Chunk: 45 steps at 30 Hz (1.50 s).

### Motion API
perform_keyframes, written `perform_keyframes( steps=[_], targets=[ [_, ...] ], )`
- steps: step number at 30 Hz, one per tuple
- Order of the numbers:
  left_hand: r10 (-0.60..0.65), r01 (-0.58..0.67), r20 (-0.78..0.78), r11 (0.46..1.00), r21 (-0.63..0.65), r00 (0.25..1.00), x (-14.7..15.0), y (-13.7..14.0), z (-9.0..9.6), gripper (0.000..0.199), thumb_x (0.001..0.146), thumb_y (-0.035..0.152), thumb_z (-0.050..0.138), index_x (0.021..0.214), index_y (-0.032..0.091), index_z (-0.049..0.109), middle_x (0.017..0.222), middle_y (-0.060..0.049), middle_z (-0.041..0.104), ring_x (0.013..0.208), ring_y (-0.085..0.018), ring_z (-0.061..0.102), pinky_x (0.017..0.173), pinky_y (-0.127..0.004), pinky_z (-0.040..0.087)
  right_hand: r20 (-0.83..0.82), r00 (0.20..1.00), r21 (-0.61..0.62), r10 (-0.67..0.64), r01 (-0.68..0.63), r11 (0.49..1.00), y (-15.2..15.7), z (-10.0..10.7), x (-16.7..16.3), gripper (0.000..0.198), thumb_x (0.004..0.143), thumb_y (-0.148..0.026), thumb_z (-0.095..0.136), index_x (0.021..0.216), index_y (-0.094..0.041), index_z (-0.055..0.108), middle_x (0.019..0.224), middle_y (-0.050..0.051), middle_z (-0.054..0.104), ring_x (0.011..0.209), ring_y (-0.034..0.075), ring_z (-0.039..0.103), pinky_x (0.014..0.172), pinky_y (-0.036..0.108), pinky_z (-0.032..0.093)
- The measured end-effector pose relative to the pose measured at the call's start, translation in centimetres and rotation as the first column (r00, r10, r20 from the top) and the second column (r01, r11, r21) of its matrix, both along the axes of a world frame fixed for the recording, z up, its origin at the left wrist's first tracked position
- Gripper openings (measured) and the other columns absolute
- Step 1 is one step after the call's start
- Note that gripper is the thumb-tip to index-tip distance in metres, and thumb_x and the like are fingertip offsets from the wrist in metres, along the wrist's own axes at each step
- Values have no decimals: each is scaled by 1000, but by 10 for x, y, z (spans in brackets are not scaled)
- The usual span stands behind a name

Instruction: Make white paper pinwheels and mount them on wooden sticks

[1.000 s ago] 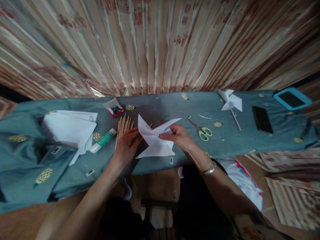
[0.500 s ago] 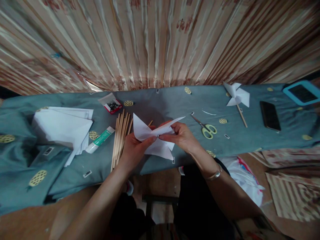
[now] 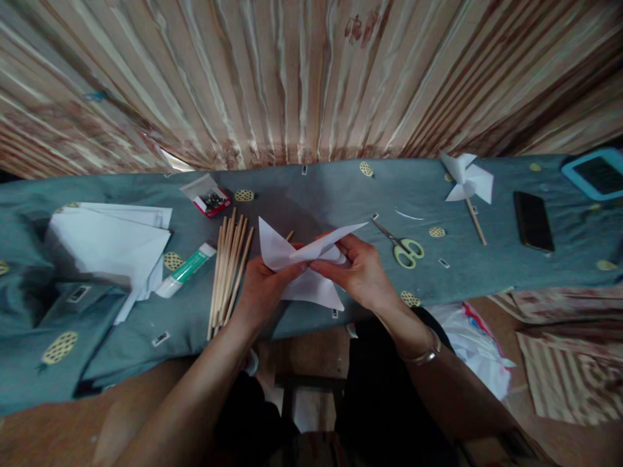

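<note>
Above the near middle of the table, both hands hold a white paper pinwheel (image 3: 318, 288) with its flaps folded to the centre. My left hand (image 3: 263, 282) grips its left side, thumb pressed at the middle. From the right, my right hand (image 3: 365, 269) pinches the centre and a folded flap, its thumb tip meeting the left one. Whatever lies under the thumbs is hidden. A wooden stick (image 3: 290, 236) pokes out behind the paper; most of it is covered. Beside my left hand lie several wooden sticks (image 3: 228, 259). Scissors (image 3: 402, 245) with green handles lie right of my right hand.
At the left are paper sheets (image 3: 111, 243), a green-and-white tube (image 3: 187, 269) and a small open box (image 3: 211, 201) of metal pins. A pinwheel on a stick (image 3: 470, 183), a black phone (image 3: 534, 220) and a blue-framed device (image 3: 598, 174) lie right. A curtain (image 3: 292, 84) hangs behind.
My right thumb has pressed in at the pinwheel's centre, and the shiny pin head seen there before is now covered. Its upper right flap has shifted slightly right. The camera view has shifted a little.
</note>
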<state>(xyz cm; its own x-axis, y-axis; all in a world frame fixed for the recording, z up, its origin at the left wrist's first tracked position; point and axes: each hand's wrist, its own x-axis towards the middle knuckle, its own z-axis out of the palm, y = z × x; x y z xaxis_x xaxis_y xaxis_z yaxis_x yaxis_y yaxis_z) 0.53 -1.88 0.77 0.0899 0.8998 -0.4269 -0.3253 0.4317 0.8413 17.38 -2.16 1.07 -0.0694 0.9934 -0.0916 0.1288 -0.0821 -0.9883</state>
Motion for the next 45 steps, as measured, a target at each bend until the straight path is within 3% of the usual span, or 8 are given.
perform_keyframes(
  steps=[8,12,15,19,22,31,36,45],
  targets=[
    [17,-17,17,1000,10,1000,3,-1,-3,28,56,27,89,79,16,78,76,-3,77,66,-15,67,64,-25,52,26,1000,19,-5,5,1000,-2,1,0,31,75,-31,80,102,-26,66,95,1,75,85,22,72,76,39,60],
    [37,-37,38,999,-2,999,3,-1,-5,29,57,27,89,81,15,78,77,-4,77,66,-15,67,64,-25,52,114,991,141,-72,56,988,-7,3,4,39,77,-34,79,112,-27,62,107,3,73,99,24,71,89,43,58],
    [46,-45,52,999,-5,998,3,0,-5,27,58,26,88,80,15,77,78,-5,77,67,-16,68,64,-26,53,308,909,422,-281,134,897,-12,12,7,31,84,-32,73,112,-31,63,125,4,65,121,27,61,106,49,49],
    [59,-59,83,998,1,995,6,0,-2,24,58,25,88,76,15,76,77,-5,76,66,-16,68,64,-26,53,482,807,647,-341,-66,759,-18,21,3,18,90,-21,64,101,-35,67,148,-5,47,142,27,41,120,52,35],
    [65,-65,111,998,-4,992,7,0,-1,25,57,24,88,76,15,76,77,-4,77,63,-15,67,61,-25,53,539,804,623,-251,-180,761,-18,19,-1,19,91,-19,61,100,-34,68,149,-7,45,146,29,35,122,55,31],
    [135,-130,169,991,-40,976,1,4,6,26,58,20,87,81,14,75,83,-5,78,71,-18,71,72,-30,57,526,824,587,-210,-173,791,-13,18,10,22,93,-16,54,101,-30,69,151,-4,46,148,27,33,118,54,37],
    [131,-123,174,991,-55,976,1,4,10,28,58,18,86,83,14,75,84,-6,78,73,-19,72,73,-32,58,535,838,536,-112,-234,811,-17,18,9,27,92,-14,53,106,-31,68,156,-6,39,151,25,26,121,53,32],
    [140,-133,173,990,-50,975,0,3,8,28,58,19,87,82,14,74,85,-6,78,78,-21,73,75,-31,58,527,840,518,-128,-199,832,-14,19,13,26,91,-13,51,100,-29,71,156,-6,42,150,27,29,123,56,25]
  ],
)
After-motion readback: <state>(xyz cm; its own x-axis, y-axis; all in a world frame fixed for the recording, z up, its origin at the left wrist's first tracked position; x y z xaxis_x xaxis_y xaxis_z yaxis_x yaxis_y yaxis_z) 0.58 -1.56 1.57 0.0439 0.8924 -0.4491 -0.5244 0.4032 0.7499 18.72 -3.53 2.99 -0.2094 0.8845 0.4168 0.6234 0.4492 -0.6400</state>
